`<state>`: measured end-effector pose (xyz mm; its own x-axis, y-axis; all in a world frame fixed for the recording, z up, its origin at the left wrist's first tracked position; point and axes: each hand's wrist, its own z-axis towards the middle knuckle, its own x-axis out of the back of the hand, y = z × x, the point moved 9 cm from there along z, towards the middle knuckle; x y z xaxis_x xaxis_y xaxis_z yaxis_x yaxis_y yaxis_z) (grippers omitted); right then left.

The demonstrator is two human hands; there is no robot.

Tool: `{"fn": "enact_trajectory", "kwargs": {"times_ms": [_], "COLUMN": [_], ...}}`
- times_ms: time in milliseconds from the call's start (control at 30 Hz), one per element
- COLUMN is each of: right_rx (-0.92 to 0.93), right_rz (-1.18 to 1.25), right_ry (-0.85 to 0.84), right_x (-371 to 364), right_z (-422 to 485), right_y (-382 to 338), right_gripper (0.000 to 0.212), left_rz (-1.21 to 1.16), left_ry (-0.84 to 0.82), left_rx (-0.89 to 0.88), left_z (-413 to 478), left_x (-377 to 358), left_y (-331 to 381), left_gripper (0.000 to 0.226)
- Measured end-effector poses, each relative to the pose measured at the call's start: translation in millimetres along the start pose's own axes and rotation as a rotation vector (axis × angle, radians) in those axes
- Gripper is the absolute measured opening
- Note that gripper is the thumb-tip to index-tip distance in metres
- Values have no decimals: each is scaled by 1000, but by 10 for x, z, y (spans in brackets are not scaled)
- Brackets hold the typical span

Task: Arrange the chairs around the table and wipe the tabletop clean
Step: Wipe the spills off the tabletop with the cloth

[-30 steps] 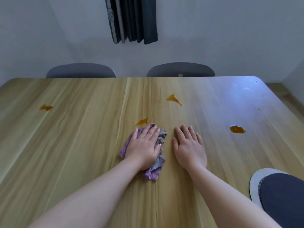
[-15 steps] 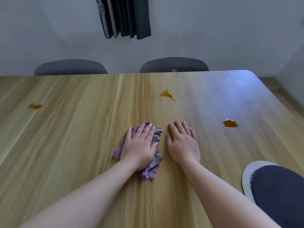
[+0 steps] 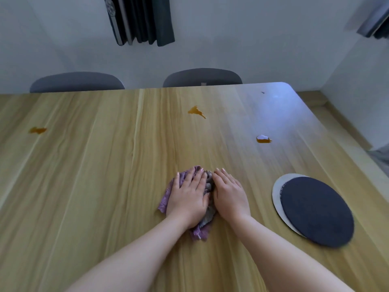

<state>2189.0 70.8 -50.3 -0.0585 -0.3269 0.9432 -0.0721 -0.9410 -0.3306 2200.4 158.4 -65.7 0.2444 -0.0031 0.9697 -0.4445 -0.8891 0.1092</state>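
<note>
Wooden table (image 3: 88, 186) bears 3 amber spills (image 3: 196, 111)

Dark navy round disc (image 3: 317, 210) lies flat, overlapping pale round disc (image 3: 277, 191) beneath. Pale rim shows as crescent along dark disc's left side. Far beyond dark disc, to left: dark pleated curtain (image 3: 143, 20) against white wall (image 3: 252, 39). Beyond disc, to right: second dark curtain (image 3: 374, 24), blurred. Beyond disc: wood floor strip (image 3: 328, 114) along wall base. Right of disc: grey blurred shape (image 3: 382, 157), unidentifiable.
</note>
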Motion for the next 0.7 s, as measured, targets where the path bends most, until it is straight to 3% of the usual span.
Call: {"fn": "enact_trajectory", "kwargs": {"times_ms": [67, 267, 533, 700], "right_rx": [25, 31, -29, -239], "right_rz": [-9, 46, 25, 1], "right_ry": [-13, -105, -22, 115], "right_x": [39, 203, 588, 1079], "right_z": [-261, -990, -2067, -2682], "right_y": [42, 301, 1209, 2153], "right_gripper": [39, 45, 34, 26], "left_rz": [11, -45, -53, -75], "left_ry": [-11, -17, 5, 25], "left_rx": [-2, 96, 97, 201], "left_z": [-95, -382, -982, -1164], "left_x": [-35, -105, -333, -459], "left_y": [72, 441, 1542, 2361], "left_gripper": [60, 58, 59, 60]}}
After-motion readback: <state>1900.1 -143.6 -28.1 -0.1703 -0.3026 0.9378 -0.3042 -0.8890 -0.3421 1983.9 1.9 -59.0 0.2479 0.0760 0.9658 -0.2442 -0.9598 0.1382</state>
